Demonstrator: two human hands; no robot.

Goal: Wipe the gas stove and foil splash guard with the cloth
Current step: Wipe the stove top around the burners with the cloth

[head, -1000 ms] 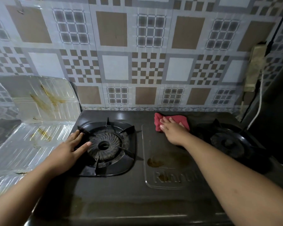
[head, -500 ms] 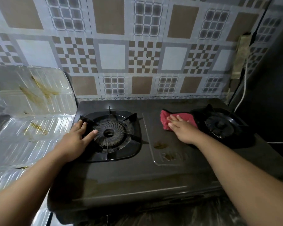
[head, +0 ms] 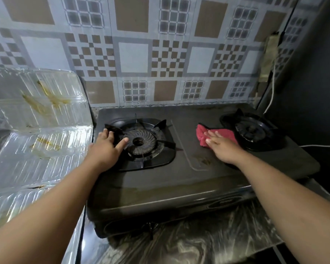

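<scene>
A black two-burner gas stove [head: 179, 180] stands on a marbled counter. My right hand [head: 220, 147] presses flat, fingers straight, on a red cloth [head: 202, 133] on the stove's middle panel, beside the right burner [head: 252, 129]. A brown stain [head: 203, 160] lies on the panel just in front of the cloth. My left hand [head: 105, 147] rests on the left burner's pan support [head: 141, 142], fingers spread. The foil splash guard [head: 36, 130] stands to the stove's left, streaked with yellow-brown grease.
A patterned tiled wall [head: 160, 54] rises behind the stove. A white cable [head: 272, 86] hangs at the right next to a dark panel [head: 312, 82]. The marbled counter [head: 198, 242] shows in front of the stove.
The camera pulled back and up, showing the stove's front edge and counter. My right hand and the cloth slid toward the right burner. My left hand stays on the left burner.
</scene>
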